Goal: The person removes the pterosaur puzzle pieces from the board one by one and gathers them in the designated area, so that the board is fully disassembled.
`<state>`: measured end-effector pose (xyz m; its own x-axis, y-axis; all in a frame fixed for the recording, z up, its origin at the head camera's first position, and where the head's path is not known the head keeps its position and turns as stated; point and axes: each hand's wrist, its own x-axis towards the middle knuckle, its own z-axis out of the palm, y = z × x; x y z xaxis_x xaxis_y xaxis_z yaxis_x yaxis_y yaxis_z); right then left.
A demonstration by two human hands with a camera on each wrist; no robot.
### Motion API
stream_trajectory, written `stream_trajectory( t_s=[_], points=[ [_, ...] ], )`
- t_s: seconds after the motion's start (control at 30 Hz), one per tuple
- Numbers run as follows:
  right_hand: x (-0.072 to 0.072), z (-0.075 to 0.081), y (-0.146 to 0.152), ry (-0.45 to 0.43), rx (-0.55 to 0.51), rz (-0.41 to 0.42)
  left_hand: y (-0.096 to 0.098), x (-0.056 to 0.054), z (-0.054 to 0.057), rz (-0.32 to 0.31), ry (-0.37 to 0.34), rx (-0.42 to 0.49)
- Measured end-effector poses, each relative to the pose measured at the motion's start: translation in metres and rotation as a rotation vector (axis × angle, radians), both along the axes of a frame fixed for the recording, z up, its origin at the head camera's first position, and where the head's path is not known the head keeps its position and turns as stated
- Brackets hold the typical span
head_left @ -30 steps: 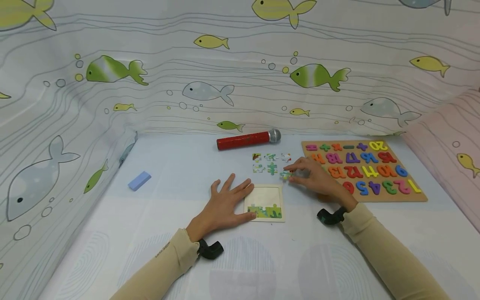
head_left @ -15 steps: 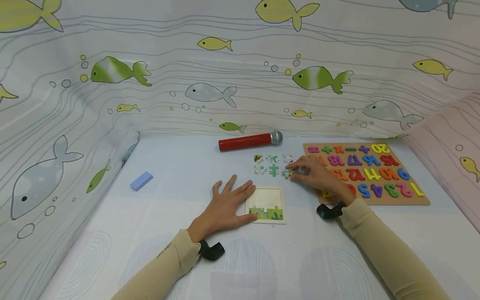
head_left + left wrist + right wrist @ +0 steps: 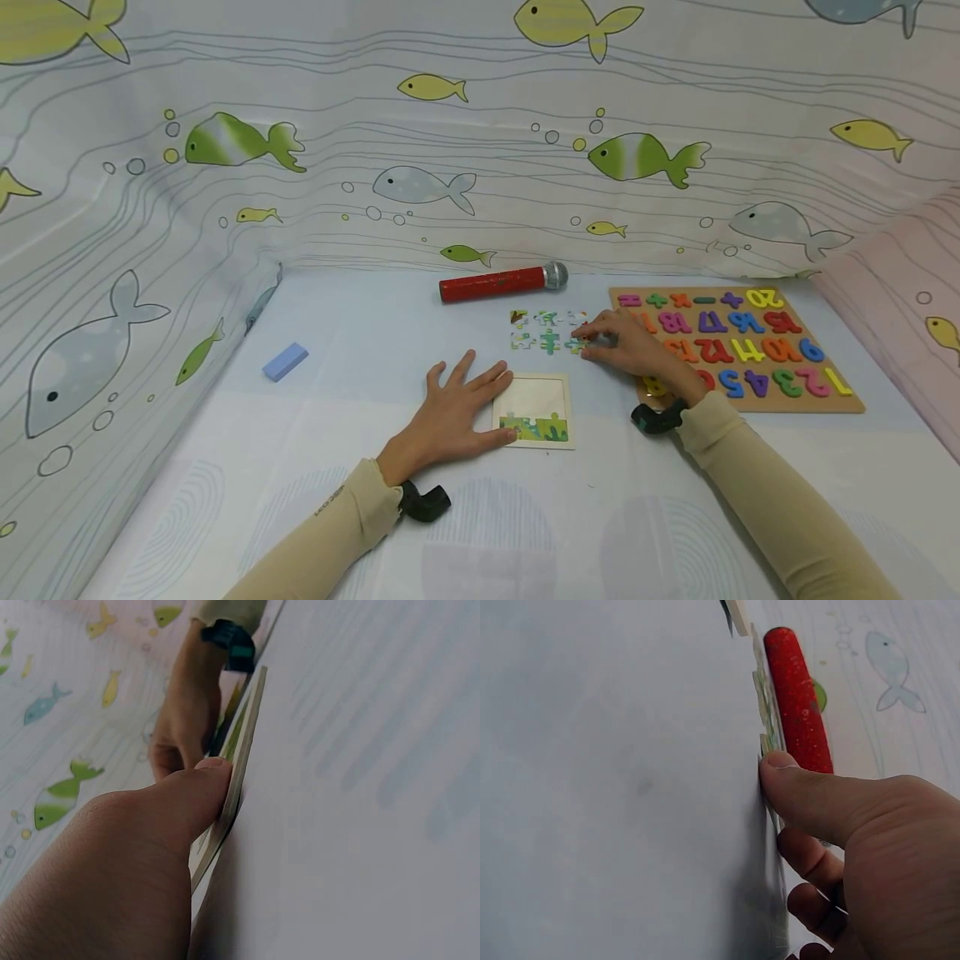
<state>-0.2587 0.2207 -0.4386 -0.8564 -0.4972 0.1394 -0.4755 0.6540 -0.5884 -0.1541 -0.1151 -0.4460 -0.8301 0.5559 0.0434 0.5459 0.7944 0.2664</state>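
The left hand (image 3: 448, 421), fingers spread, is touching the frame (image 3: 532, 396) while the right hand (image 3: 626, 343) is pinching a puzzle piece (image 3: 575, 346), a sideways slip possibly risking jostling neighbouring pieces (image 3: 549, 340) beside its fingertips.

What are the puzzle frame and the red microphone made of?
The puzzle frame looks like matte wood: its edges are plain, pale cream. The red microphone has a slightly shiny, speckled handle, maybe plastic or painted metal; its silvery head could be metal mesh.
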Motion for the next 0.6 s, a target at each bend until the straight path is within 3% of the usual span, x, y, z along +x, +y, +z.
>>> stream_trajectory(
  t_s=[0.6],
  points=[
    [-0.0003,0.0023,-0.0018,-0.031,0.000,-0.020,0.0003,0.0004,0.0020,-0.001,0.000,-0.003]
  ],
)
